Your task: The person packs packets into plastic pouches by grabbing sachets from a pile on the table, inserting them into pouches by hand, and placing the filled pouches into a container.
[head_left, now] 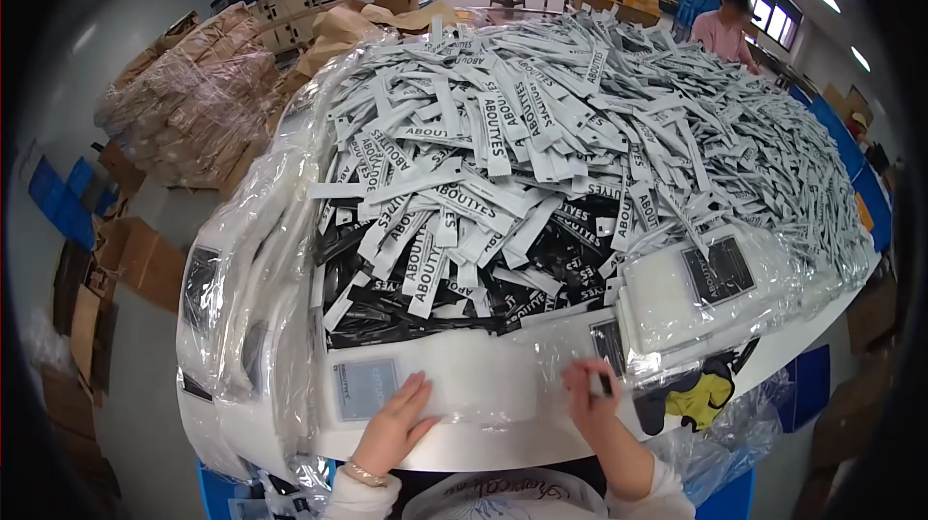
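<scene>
My left hand lies flat with its fingers stretched out on a clear plastic bag at the table's front edge. A grey printed label shows on the bag beside those fingertips. Over the bag's right end, my right hand has its fingers curled together; a small dark thing shows at them, too small to name. Just behind the bag lie black printed sachets, partly under a large heap of white stick sachets lettered ABOUTYES.
Plastic bags with dark labels are stacked at the right, and more hang over the left side. A yellow and dark glove lies at the front right. Behind the heap stands a person in pink; wrapped brown bundles stand back left.
</scene>
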Demonstrator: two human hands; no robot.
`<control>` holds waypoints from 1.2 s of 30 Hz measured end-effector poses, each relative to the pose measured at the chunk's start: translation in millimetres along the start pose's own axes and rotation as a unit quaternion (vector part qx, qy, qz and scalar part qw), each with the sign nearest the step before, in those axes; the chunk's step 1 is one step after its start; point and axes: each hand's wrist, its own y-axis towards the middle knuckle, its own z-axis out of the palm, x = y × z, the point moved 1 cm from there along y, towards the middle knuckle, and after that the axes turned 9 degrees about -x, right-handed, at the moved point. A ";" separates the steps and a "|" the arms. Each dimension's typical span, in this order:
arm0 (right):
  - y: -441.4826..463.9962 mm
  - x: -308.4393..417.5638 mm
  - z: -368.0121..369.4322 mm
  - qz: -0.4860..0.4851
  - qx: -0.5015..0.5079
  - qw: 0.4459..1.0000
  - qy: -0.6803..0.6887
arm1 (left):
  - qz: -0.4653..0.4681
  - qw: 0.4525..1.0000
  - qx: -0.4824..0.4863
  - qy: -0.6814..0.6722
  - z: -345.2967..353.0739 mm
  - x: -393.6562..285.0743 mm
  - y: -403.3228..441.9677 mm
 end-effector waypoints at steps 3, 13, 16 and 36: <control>9.4 21.5 -16.1 -0.148 0.031 0.987 0.055 | -0.006 1.000 -0.007 -0.012 -6.7 3.6 -4.9; -38.1 -4.5 7.9 0.179 0.090 0.971 -0.133 | 0.083 0.965 -0.246 0.030 19.4 -60.5 -6.4; -58.1 6.1 14.4 0.287 0.181 0.941 -0.010 | 0.174 0.971 -0.164 0.011 34.6 -60.8 -16.0; -40.5 41.4 -5.0 0.067 0.295 0.953 -0.028 | 0.061 0.992 0.004 -0.114 25.2 -57.7 -26.1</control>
